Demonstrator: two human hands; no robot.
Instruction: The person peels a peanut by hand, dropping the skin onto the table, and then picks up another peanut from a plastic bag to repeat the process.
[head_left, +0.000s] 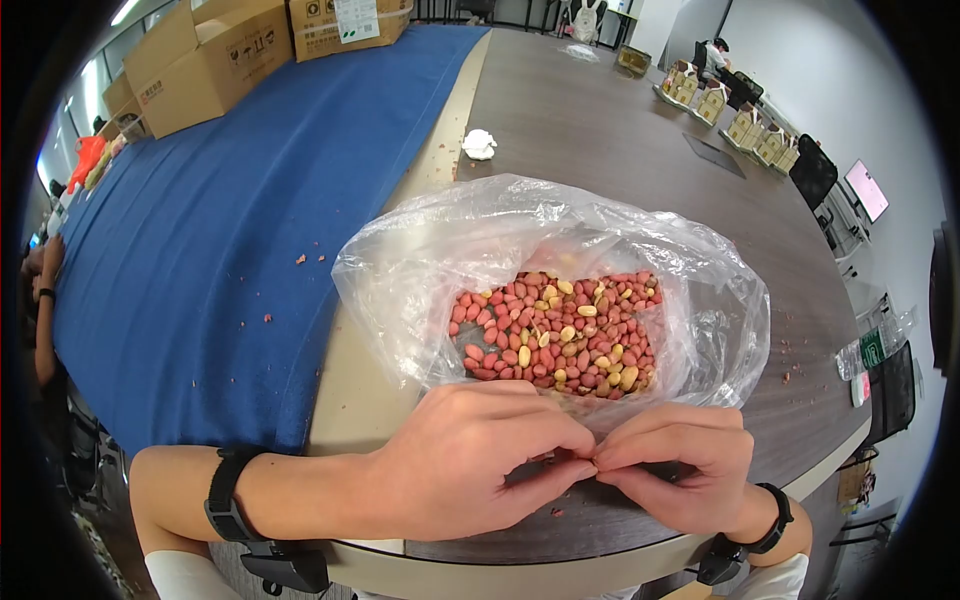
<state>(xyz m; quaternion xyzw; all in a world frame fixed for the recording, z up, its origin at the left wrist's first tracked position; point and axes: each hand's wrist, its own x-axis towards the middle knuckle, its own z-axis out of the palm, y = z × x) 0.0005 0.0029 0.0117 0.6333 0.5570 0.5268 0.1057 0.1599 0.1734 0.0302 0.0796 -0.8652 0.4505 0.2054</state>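
1. L hand [480, 460] & R hand [685, 462]: thumb/fingertips meet, narrow pinch on tiny reddish-brown bit [595, 465], maybe a peanut; v. hard to see.
2. Red-skinned & pale-yellow oval peanuts [560, 335] in crumpled clear plastic bag [400, 270], just beyond hands.
3. Bag on dark-brown wood-look table [590, 110], w/ blue fabric cloth [230, 230] to L.

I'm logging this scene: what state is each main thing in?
Left hand: thumb and fingers pinched
Right hand: pinched, fingertips meeting the left's
Plastic bag: open, mouth spread
Peanuts: loose in the bag, mostly red-skinned, some pale
Blue cloth: spread out, slightly rumpled
White wad: crumpled
Nearer cardboard box: flap raised
Screen at right: lit
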